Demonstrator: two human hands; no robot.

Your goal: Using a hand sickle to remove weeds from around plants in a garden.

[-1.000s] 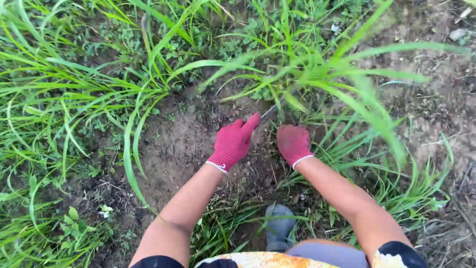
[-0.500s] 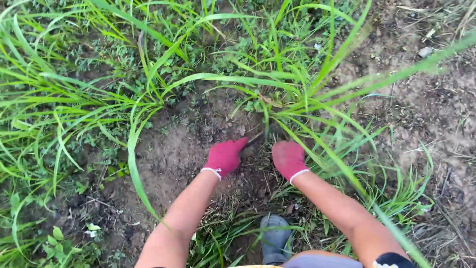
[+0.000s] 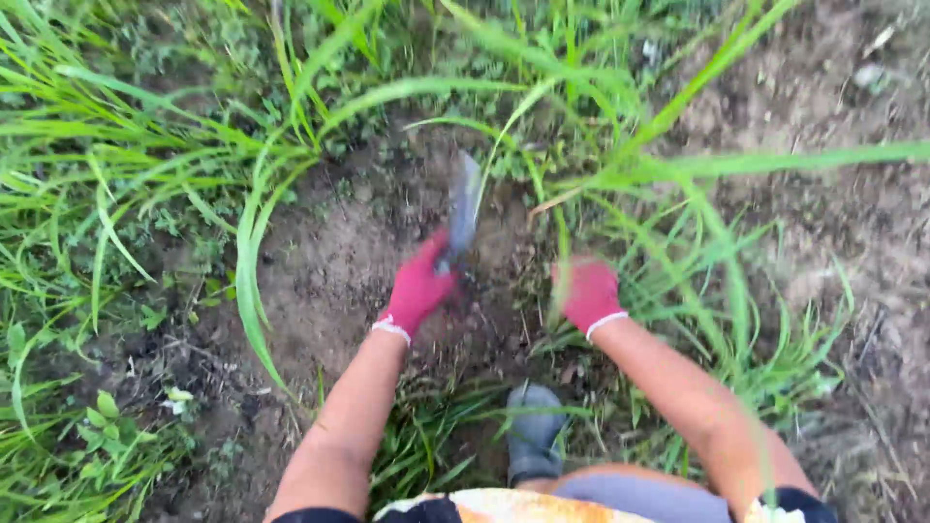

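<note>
Now lifted from the grass base — blade (image 3: 463,201) raised over bare soil (image 3: 329,281), left hand (image 3: 418,287) clamped on its handle. Right hand (image 3: 588,293) closed around grass clump (image 3: 572,184), still rooted — weeding barely begun.

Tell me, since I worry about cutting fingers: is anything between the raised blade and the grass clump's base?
Nothing solid. The blade in the left hand hangs over bare soil; only drooping leaves cross toward the grass clump. The right hand sits beside its base.

Soft even daylight; heavy motion blur
</note>
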